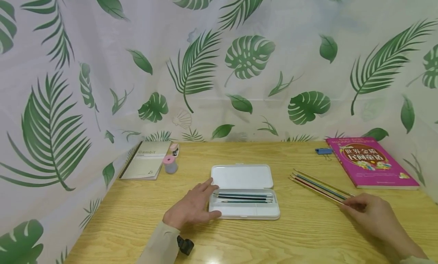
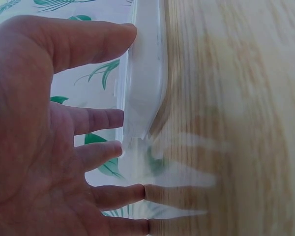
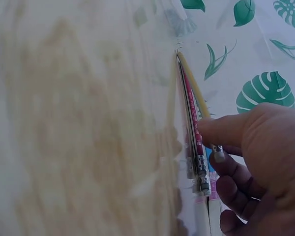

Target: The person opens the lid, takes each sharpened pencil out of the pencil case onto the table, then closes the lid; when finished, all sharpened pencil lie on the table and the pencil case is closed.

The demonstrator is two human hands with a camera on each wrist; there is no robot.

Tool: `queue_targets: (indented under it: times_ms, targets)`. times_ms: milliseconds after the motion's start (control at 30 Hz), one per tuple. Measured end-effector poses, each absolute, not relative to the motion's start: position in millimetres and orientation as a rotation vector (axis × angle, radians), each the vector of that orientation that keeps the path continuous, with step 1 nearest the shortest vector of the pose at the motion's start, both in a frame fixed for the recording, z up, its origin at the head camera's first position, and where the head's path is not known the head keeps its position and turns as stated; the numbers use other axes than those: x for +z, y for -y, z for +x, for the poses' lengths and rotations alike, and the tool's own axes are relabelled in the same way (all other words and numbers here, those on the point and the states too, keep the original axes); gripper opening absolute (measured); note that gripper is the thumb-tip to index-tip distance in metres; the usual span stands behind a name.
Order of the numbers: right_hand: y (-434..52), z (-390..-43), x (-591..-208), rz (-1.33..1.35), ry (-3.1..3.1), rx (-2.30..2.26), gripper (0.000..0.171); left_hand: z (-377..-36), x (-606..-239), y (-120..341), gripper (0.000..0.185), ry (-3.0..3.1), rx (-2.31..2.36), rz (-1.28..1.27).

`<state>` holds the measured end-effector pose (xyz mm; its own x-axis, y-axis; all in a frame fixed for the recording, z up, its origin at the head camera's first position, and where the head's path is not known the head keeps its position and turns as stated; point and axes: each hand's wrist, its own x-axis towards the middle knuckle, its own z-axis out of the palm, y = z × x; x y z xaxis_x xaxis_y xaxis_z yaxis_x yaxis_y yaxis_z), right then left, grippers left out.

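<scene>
A white pencil case (image 1: 236, 211) lies opened out on the table, its lid (image 1: 242, 176) folded back toward the wall. Inside its tray are a few dark-green and black pencils (image 1: 245, 198). My left hand (image 1: 192, 207) rests at the case's left end, thumb at the front corner and fingers spread along the side; in the left wrist view the thumb touches the case wall (image 2: 147, 69). Off to the right, my right hand (image 1: 373, 216) pinches several pencils (image 1: 316, 186) near their eraser ends, tips pointing away to the left. A red pencil (image 3: 192, 110) shows among them in the right wrist view.
At the back left lie a notebook (image 1: 145, 161), a pink-topped small container (image 1: 170, 164) and a small pink-and-white item (image 1: 175, 149). A blue binder clip (image 1: 323, 151) and a magenta book (image 1: 374, 176) are at the back right. A leaf-patterned curtain (image 1: 205, 131) hangs behind the table.
</scene>
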<state>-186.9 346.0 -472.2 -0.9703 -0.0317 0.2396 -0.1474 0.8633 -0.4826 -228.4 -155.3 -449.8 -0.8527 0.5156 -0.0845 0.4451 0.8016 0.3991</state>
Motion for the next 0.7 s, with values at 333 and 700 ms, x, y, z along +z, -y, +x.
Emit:
queue_targets:
  times_ms: [333, 700]
  targets:
    - [-348.4, -192.5, -471.0, 0.262, 2.943, 0.597, 0.014, -228.2, -450.4, 154.2, 0.078, -2.802, 0.545, 0.726]
    - [-344.1, -194.5, -464.9, 0.246, 2.948, 0.595, 0.012, -227.7, -449.0, 154.1, 0.078, -2.799, 0.555, 0.728]
